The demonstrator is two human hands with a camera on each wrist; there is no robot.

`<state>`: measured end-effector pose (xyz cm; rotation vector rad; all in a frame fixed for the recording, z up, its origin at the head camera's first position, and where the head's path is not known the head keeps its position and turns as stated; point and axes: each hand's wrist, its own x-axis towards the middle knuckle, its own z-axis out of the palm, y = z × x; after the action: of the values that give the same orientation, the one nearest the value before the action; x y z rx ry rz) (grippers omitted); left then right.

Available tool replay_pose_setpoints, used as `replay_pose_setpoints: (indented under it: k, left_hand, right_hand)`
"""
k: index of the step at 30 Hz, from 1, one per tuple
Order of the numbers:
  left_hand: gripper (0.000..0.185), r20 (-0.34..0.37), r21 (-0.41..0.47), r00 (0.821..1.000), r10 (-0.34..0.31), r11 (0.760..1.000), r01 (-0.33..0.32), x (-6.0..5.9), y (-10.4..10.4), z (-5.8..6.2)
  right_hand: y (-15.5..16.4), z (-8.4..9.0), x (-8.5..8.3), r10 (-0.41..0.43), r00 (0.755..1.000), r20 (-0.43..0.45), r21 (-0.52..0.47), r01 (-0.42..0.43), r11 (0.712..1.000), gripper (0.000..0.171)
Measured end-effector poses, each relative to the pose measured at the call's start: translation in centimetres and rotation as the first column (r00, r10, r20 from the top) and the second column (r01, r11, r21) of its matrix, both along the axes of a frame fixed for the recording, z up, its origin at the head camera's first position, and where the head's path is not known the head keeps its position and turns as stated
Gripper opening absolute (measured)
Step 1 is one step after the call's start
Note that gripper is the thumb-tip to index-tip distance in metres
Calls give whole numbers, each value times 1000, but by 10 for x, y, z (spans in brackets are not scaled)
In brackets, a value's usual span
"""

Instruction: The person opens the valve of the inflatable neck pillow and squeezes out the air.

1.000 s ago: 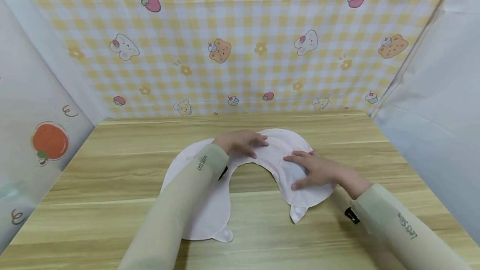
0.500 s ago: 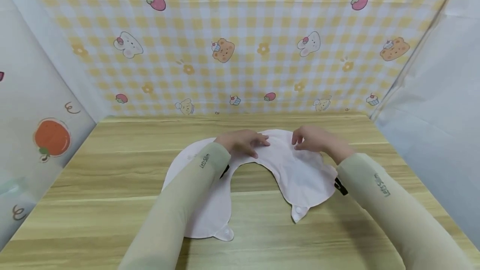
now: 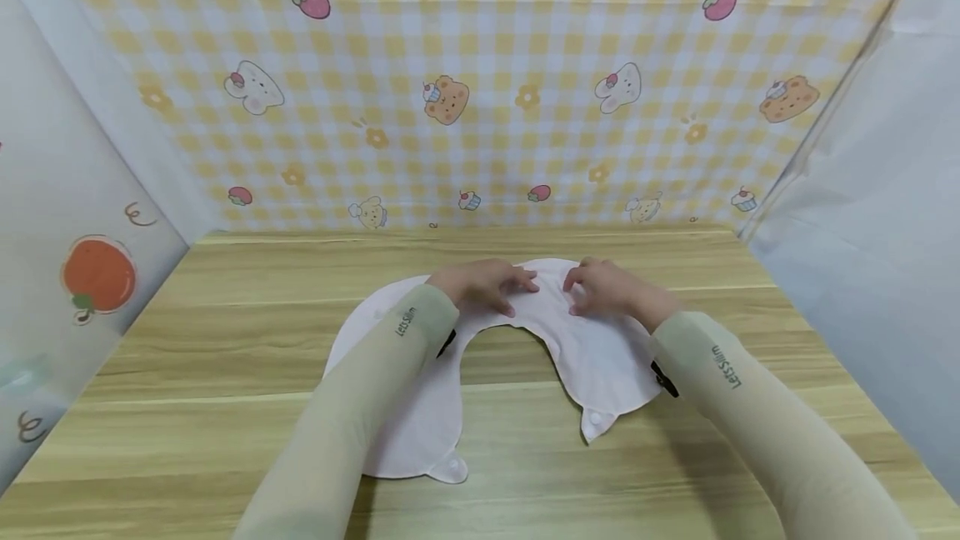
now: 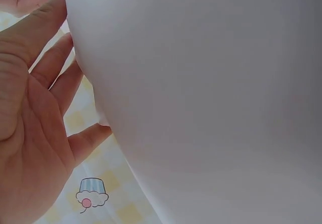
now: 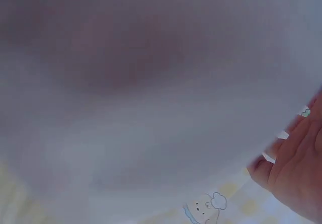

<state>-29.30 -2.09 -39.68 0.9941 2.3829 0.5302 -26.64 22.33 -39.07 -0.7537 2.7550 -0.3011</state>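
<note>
A wood-grain table (image 3: 210, 373) holds pink cloth (image 3: 600, 365) before a checked backdrop (image 3: 495, 140).

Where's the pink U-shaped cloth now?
In the head view, the pink U-shaped cloth lies just below centre on the wooden tabletop, its far curve beneath the left hand and right hand.

A yellow-checked backdrop (image 3: 495, 148) stands behind the table (image 3: 210, 340), between a creased right sheet (image 3: 862, 215) and a fruit-printed left sheet (image 3: 52, 165).
</note>
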Motion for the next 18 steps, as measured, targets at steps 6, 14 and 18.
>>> replay_pose_setpoints:
  k: [6,14,18]
  left_hand:
    - [58,-4,-34,1000,-4,999,4,0,-5,1]
    - [61,-34,-80,999,-37,996,34,5,-19,5]
    - [63,-77,-98,995,-57,994,50,8,-31,5]
  right_hand:
    - [4,-10,4,-41,999,6,-47,41,998,49]
    - [13,-17,7,-41,999,9,-97,41,994,54]
    - [15,-16,10,-39,999,-1,-106,38,994,57]
